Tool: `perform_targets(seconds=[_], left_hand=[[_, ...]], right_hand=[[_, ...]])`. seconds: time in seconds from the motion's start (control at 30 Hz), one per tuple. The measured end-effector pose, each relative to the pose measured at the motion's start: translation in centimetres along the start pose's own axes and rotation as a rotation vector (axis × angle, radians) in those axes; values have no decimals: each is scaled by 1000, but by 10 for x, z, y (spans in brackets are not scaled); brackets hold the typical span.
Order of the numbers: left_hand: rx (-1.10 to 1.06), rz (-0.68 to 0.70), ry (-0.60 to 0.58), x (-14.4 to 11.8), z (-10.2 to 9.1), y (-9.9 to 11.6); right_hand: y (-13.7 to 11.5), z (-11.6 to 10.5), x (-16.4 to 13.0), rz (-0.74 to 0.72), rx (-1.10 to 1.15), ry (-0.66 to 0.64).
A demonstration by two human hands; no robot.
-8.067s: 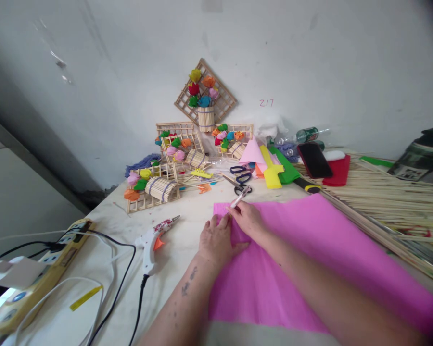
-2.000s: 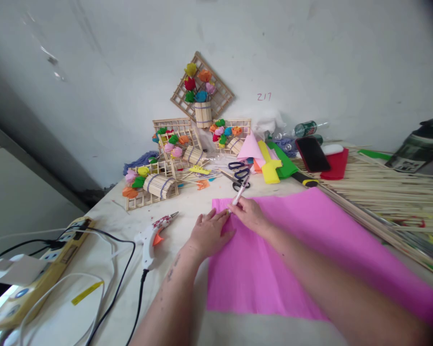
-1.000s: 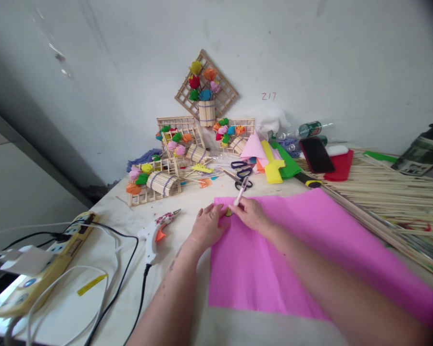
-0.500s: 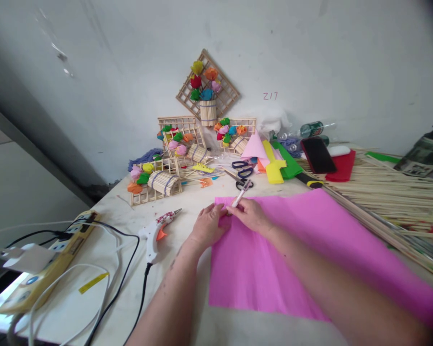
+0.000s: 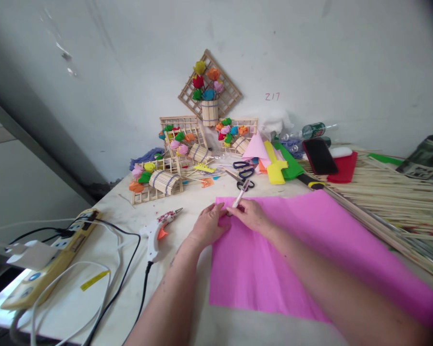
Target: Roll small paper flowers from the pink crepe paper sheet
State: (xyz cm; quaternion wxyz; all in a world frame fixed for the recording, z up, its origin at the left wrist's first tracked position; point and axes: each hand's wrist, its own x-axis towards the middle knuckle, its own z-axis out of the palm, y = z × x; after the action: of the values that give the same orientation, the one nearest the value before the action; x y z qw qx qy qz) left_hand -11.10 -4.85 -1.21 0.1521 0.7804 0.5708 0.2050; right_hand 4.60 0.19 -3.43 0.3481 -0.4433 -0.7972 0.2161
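A large sheet of bright pink crepe paper [image 5: 260, 274] lies on the table, running off toward the lower right. My right hand [image 5: 250, 215] is closed around a slim white pen [image 5: 241, 193], its tip down near the sheet's upper left corner. Right beside it, my left hand [image 5: 210, 223] presses on the paper's left edge, fingers extended and the thumb lower down. The pen tip and whatever lies under the fingertips are hidden. Just beyond the pen are black-handled scissors [image 5: 244, 174].
A glue gun [image 5: 154, 240] lies left of my left arm, near a power strip [image 5: 68, 252] with loose cables. Stick lattices with paper flowers [image 5: 159, 181] stand behind. On the right are a phone [image 5: 319, 156], coloured paper [image 5: 275, 166] and many thin sticks [image 5: 378, 199].
The whole view has shifted slightly. Both hands, the pen and the pink paper keep nearly the same positions relative to one another.
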Motion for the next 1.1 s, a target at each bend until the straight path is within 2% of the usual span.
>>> perform_targets(seconds=[0.33, 0.57, 1.1], left_hand=[[2, -37, -8, 0, -2, 3], [5, -71, -23, -1, -1, 3], [-90, -123, 27, 5, 6, -11]], right_hand=[[-2, 0, 0, -34, -93, 30], [1, -1, -1, -7, -14, 19], [0, 2, -1, -40, -29, 31]])
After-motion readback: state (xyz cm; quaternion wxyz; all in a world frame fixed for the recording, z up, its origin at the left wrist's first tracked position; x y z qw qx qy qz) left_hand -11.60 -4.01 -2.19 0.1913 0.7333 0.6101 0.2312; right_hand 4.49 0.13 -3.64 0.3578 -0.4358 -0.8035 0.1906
